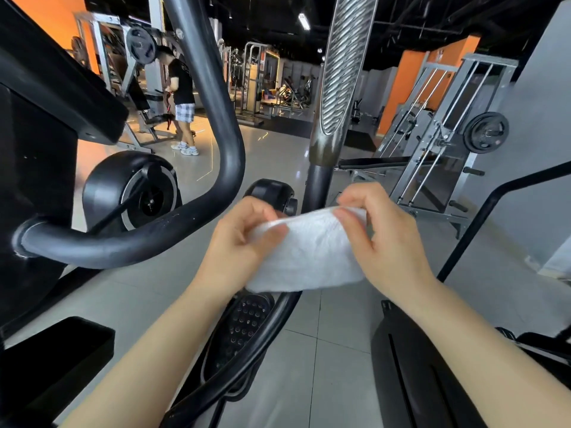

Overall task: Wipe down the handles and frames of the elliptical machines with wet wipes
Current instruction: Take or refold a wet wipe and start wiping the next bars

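A white wet wipe [309, 254] is stretched between both hands at the middle of the view. My left hand [234, 245] pinches its left edge and my right hand [383, 239] pinches its upper right corner. The elliptical's curved black handlebar [129, 239] runs from the lower left up through the frame, just left of my left hand. An upright moving handle with a ribbed grey grip [343, 66] rises behind the wipe. The black foot pedal [241, 329] lies below the wipe.
The elliptical's black console body [37, 125] fills the left side, with its flywheel housing [133, 189] behind the handlebar. A weight rack and bench [438, 159] stand at the right. A person [182, 97] stands by a machine in the back left. Another machine's frame [482, 211] is at right.
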Demonstrator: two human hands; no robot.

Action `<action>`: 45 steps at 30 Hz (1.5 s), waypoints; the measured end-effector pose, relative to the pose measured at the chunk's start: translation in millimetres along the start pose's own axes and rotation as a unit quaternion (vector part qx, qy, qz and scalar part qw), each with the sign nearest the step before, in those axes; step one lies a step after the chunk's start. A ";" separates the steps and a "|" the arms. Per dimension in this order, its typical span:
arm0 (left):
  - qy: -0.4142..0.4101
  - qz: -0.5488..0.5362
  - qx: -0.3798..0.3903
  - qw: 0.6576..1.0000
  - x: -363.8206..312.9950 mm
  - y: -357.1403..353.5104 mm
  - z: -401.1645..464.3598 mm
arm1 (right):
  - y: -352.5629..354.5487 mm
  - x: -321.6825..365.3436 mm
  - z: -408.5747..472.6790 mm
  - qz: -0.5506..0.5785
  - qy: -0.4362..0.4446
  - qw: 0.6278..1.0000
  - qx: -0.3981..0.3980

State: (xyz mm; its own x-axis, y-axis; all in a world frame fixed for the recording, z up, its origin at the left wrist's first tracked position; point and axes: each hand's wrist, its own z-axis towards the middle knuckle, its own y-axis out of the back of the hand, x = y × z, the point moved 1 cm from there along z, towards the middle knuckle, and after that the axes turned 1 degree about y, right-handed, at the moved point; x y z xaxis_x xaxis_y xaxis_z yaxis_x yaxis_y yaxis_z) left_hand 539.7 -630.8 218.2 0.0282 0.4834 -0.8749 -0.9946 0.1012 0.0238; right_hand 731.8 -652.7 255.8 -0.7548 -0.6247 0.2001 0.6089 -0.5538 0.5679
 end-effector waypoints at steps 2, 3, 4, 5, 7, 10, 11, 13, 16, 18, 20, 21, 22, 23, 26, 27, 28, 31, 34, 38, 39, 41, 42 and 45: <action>-0.030 0.091 -0.019 0.995 -3.7 2.1 21.0 | 2.9 -8.7 13.5 -0.116 0.065 0.991 0.017; -0.037 0.116 -0.029 0.992 -5.1 1.5 32.5 | 3.1 -16.9 22.2 -0.156 0.070 0.985 0.029; -0.042 0.124 -0.037 0.991 -7.1 -0.7 43.2 | 2.9 -25.2 31.2 -0.172 0.074 0.982 0.035; -0.047 0.131 -0.045 0.989 -7.2 -2.9 53.2 | 2.5 -33.4 39.5 -0.185 0.078 0.979 0.027; -0.064 0.155 -0.058 0.984 -7.1 -7.5 68.4 | -2.2 -38.0 47.7 -0.271 0.179 0.945 -0.043; -0.095 0.188 -0.076 0.975 -9.0 -11.6 77.6 | -24.3 -47.6 38.8 -0.308 0.408 0.858 -0.046; -0.105 0.201 -0.081 0.971 -9.8 -11.9 78.2 | -28.5 -48.8 38.2 -0.307 0.430 0.848 -0.024; -0.121 0.226 -0.097 0.962 -10.1 -10.1 76.4 | -34.0 -57.6 39.3 -0.303 0.433 0.848 0.038; -0.132 0.237 -0.099 0.957 -6.6 -5.7 69.1 | -33.6 -67.4 47.5 -0.345 0.459 0.815 0.077; -0.142 0.236 -0.093 0.957 -2.0 -4.3 63.7 | -32.6 -60.3 54.5 -0.362 0.481 0.795 0.071; -0.169 0.253 -0.109 0.946 2.4 -3.1 56.5 | -33.3 -50.9 61.4 -0.366 0.494 0.787 0.060; -0.193 0.274 -0.117 0.935 4.0 -2.3 52.4 | -34.3 -48.9 64.4 -0.357 0.500 0.787 0.058; -0.221 0.304 -0.123 0.918 5.0 -1.3 47.3 | -35.5 -48.2 66.6 -0.346 0.505 0.788 0.066; -0.247 0.341 -0.130 0.898 5.7 0.0 41.9 | -36.2 -48.1 67.3 -0.330 0.509 0.790 0.085; -0.294 0.428 -0.152 0.841 8.5 6.2 26.5 | -34.6 -57.2 63.5 -0.297 0.546 0.775 0.115; -0.303 0.442 -0.154 0.830 10.7 7.9 22.2 | -31.7 -60.6 63.5 -0.302 0.561 0.761 0.120; -0.310 0.452 -0.152 0.823 13.4 9.1 17.5 | -28.0 -62.2 64.1 -0.314 0.571 0.748 0.126; -0.313 0.477 -0.132 0.811 23.3 14.7 9.2 | -23.1 -66.8 71.1 -0.388 0.549 0.731 0.115; -0.303 0.500 -0.128 0.801 31.4 22.7 0.7 | -32.5 -71.8 63.8 -0.435 0.489 0.751 0.086; -0.312 0.593 -0.155 0.726 30.4 28.6 -18.9 | -69.4 -83.8 3.9 -0.460 0.473 0.744 0.107; -0.304 0.622 -0.174 0.701 30.2 33.1 -24.2 | -81.0 -83.5 -19.8 -0.453 0.468 0.745 0.142; -0.264 0.662 -0.202 0.671 31.6 47.0 -31.9 | -99.4 -75.7 -61.5 -0.452 0.429 0.751 0.217; -0.245 0.679 -0.204 0.661 33.7 54.4 -34.6 | -105.6 -72.2 -75.1 -0.453 0.415 0.751 0.242; -0.227 0.717 -0.182 0.634 40.0 66.3 -38.3 | -106.3 -70.1 -68.7 -0.487 0.424 0.724 0.243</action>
State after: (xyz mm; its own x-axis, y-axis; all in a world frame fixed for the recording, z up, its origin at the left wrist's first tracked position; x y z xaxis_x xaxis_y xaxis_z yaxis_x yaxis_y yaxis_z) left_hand 471.1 -638.1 166.2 -0.9868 0.0604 0.1502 0.0141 -0.8921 0.4517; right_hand 736.8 -587.8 126.5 -0.2228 -0.2956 -0.9290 -0.4243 -0.8285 0.3654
